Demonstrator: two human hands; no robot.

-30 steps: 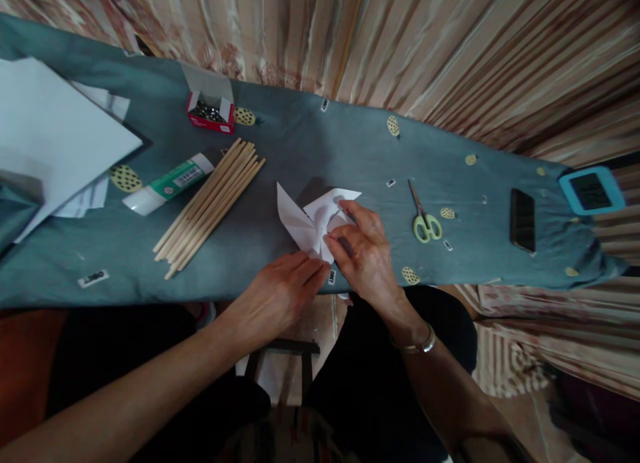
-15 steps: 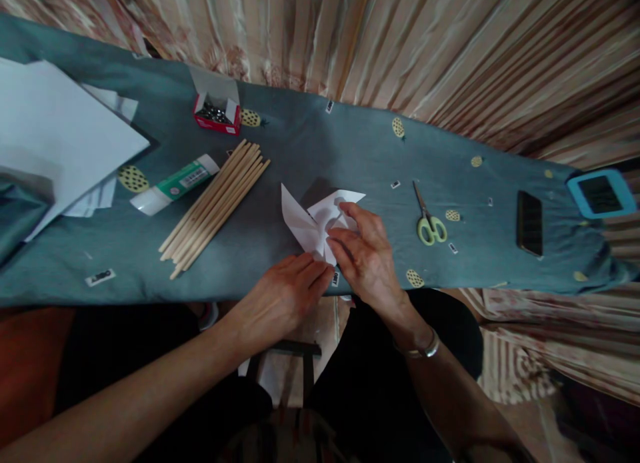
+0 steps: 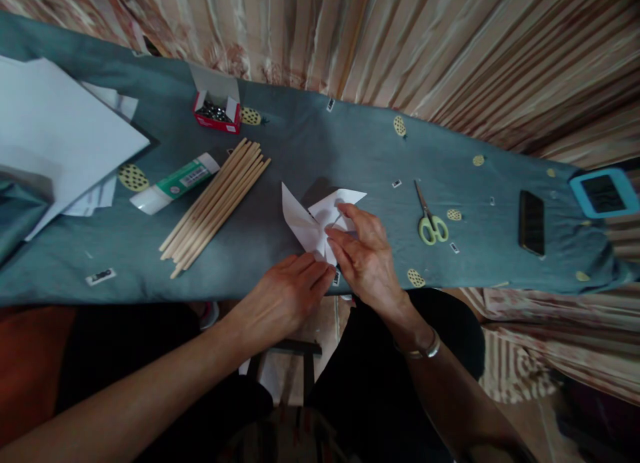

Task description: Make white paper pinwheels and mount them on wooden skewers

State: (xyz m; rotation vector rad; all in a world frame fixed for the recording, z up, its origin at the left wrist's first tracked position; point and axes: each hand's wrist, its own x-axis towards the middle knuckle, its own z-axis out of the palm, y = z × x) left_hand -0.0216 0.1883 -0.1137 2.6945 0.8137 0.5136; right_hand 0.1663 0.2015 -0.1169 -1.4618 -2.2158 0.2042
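A white paper pinwheel (image 3: 301,224) lies near the front edge of the cloth-covered table, its pointed blades standing up. My left hand (image 3: 296,283) is closed on its near edge, fingers pressed together against the paper. From the right, my right hand (image 3: 367,251) grips the folded paper near the pinwheel's middle, thumb and fingers bent inward. Part of the paper is hidden beneath both hands. Left of the pinwheel rests a bundle of wooden sticks (image 3: 215,210). Scissors (image 3: 431,224) with green handles lie to the right of my right hand.
A glue tube (image 3: 176,183) and an open red box (image 3: 217,113) of small metal pieces sit left of centre. White paper sheets (image 3: 75,130) cover the far left. A dark phone (image 3: 531,222) and a blue-framed device (image 3: 604,193) lie at the right. Curtains (image 3: 300,36) hang behind the table.
Both hands stay on the pinwheel in nearly the same place. The right fingers have shifted slightly, and the paper under them lies a little flatter. The view has drifted very slightly.
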